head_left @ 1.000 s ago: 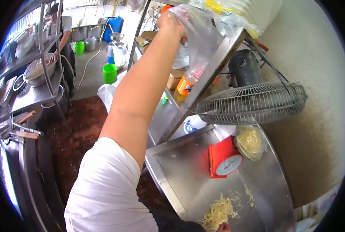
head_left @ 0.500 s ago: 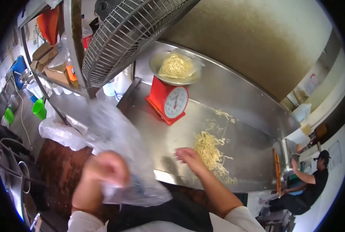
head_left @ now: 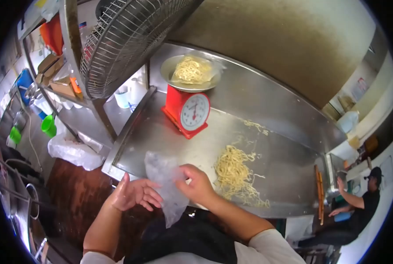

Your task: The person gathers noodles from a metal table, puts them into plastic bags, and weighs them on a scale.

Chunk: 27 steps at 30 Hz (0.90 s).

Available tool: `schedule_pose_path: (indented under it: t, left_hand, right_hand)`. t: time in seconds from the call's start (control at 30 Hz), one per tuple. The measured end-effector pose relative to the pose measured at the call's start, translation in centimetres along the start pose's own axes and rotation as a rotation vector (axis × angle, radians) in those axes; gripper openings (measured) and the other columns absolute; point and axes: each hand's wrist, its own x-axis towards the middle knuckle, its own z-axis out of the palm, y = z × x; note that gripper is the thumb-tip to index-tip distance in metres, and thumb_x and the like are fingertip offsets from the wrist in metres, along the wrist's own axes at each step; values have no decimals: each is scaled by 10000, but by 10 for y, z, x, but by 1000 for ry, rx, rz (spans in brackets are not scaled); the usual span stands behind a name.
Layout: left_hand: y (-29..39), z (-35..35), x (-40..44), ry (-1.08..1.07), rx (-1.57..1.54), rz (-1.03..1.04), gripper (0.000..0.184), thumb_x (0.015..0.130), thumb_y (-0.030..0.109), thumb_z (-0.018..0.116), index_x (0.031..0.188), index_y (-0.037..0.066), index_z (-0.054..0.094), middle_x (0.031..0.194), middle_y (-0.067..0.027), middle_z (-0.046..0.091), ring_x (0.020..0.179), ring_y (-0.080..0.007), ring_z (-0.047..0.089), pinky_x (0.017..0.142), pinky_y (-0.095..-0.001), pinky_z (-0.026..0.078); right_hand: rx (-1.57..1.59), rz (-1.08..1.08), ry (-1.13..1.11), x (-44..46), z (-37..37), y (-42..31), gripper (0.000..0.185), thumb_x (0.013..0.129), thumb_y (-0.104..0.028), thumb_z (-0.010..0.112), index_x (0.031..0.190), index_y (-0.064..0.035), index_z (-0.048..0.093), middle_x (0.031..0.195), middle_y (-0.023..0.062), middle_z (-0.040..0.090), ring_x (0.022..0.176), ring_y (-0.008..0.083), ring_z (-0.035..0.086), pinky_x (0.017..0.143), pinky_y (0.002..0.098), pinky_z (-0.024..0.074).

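A clear plastic bag (head_left: 165, 176) hangs from my right hand (head_left: 196, 185), whose thumb and fingers pinch it near the table's front edge. My left hand (head_left: 137, 193) is beside the bag with its fingers spread, palm turned up and nothing held. To the right of my right hand, loose yellow noodles (head_left: 234, 171) lie in a pile on the steel table (head_left: 289, 163). A red dial scale (head_left: 179, 108) stands farther back on the table. Its round pan (head_left: 168, 72) carries a bag of noodles (head_left: 192, 70).
A caged fan (head_left: 126, 48) and a metal shelf (head_left: 102, 119) are at upper left. White plastic (head_left: 73, 152) hangs below the shelf. Two sticks (head_left: 319, 193) lie at the table's right end, near a person in black (head_left: 366, 209). Noodle scraps (head_left: 256, 126) lie farther back.
The view has swung from the shelf to the table. My left hand has come down from the shelf and now is open. The bag, blurred in my left hand before, is now in my right hand.
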Motion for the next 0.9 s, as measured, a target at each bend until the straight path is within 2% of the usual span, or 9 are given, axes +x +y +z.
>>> schedule_pose_path:
  t: [0.07, 0.17, 0.2, 0.33, 0.47, 0.57, 0.67, 0.73, 0.9]
  left_hand:
    - [6, 14, 6, 43, -87, -3, 780, 829, 659, 428, 1228, -11, 455, 1059, -216, 603, 910, -301, 640, 678, -347, 543]
    - [4, 27, 30, 327, 404, -115, 576, 848, 448, 552, 1199, -1, 471, 1000, -187, 621, 804, -267, 659, 590, -305, 547]
    - [-2, 31, 37, 399, 325, -94, 381, 857, 218, 540, 1170, 8, 485, 938, -146, 630, 745, -239, 658, 568, -303, 547]
    - [-20, 57, 77, 623, -40, 92, 283, 904, 126, 443, 1151, 4, 505, 933, -112, 614, 810, -238, 642, 607, -321, 549]
    - [-38, 72, 127, 698, -422, 266, 210, 899, 200, 507, 1042, 50, 538, 897, -78, 606, 764, -186, 614, 627, -287, 512]
    - [-56, 44, 130, 846, -243, 270, 185, 881, 292, 565, 915, 111, 545, 779, -22, 572, 638, -140, 550, 524, -255, 428]
    - [-38, 80, 139, 1141, -44, 408, 260, 858, 386, 600, 773, 152, 526, 626, 54, 451, 484, -72, 383, 420, -232, 280]
    - [-37, 85, 110, 1200, 66, 315, 268, 862, 394, 595, 767, 151, 536, 636, 69, 437, 487, -45, 361, 427, -212, 259]
    - [-73, 93, 76, 1154, 640, 272, 125, 759, 109, 649, 758, 74, 529, 655, 43, 474, 593, -45, 430, 527, -216, 345]
  right_hand:
    - [-262, -267, -6, -4, 1, 8, 303, 707, -81, 646, 1002, -24, 611, 1003, 146, 615, 924, 324, 594, 801, 358, 488]
    - [-281, -354, -27, -19, -6, 14, 330, 704, -94, 647, 1027, -40, 610, 1023, 134, 617, 950, 308, 591, 823, 377, 481]
    - [-260, -349, -31, -25, -11, 23, 320, 707, -87, 642, 1025, -56, 627, 1037, 116, 622, 959, 298, 588, 831, 377, 476]
    - [-237, -255, 30, -46, -57, 44, 215, 735, -88, 638, 947, -85, 673, 1028, 93, 637, 962, 279, 593, 821, 373, 480]
    - [-243, -136, -106, -84, -88, 93, 226, 820, -214, 615, 993, -76, 660, 1047, 112, 625, 990, 284, 581, 849, 361, 472]
    - [-173, 23, 33, -102, -127, 115, 303, 800, -227, 657, 1046, -51, 630, 1077, 133, 613, 1033, 277, 572, 896, 347, 452]
    - [-78, 115, 454, -106, -181, 205, 350, 786, -178, 698, 1081, -23, 592, 1105, 152, 589, 1063, 256, 548, 930, 337, 419]
    - [-79, 535, 640, -91, -241, 217, 417, 807, -224, 679, 1156, -38, 547, 1178, 130, 540, 1111, 243, 504, 937, 328, 403]
    - [-291, 765, 827, -66, -353, 359, 677, 885, -430, 506, 1320, 69, 365, 1372, 249, 368, 1278, 352, 357, 1068, 399, 261]
